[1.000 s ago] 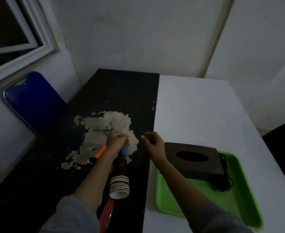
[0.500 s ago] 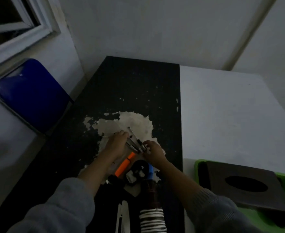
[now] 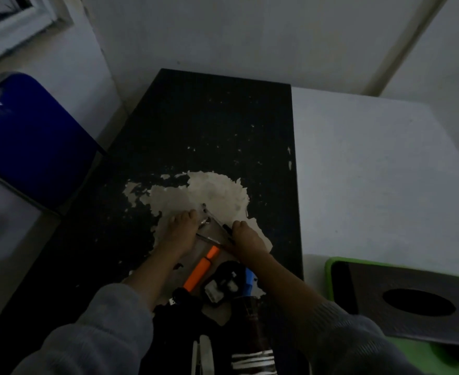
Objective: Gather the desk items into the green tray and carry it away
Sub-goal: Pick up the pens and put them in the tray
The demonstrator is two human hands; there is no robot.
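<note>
Both hands rest on the worn patch of the black desk (image 3: 209, 131). My left hand (image 3: 181, 232) and my right hand (image 3: 246, 238) close around a few thin pens (image 3: 213, 221) lying between them. Just below lie an orange marker (image 3: 201, 267), a black plug (image 3: 224, 284) and a blue-tipped item (image 3: 250, 284). A stack of paper cups (image 3: 252, 359) and a white-handled tool (image 3: 202, 355) sit near the bottom edge. The green tray (image 3: 331, 266) stands at the lower right and holds a dark tissue box (image 3: 412, 301).
A white table (image 3: 371, 171) adjoins the black desk on the right. A blue chair (image 3: 28, 142) stands against the wall at left, under a window frame (image 3: 14, 25). Grey walls close off the far side.
The view has tilted down and left. My right hand came across to meet the left on the pens; both hands now hold them together on the worn patch.
</note>
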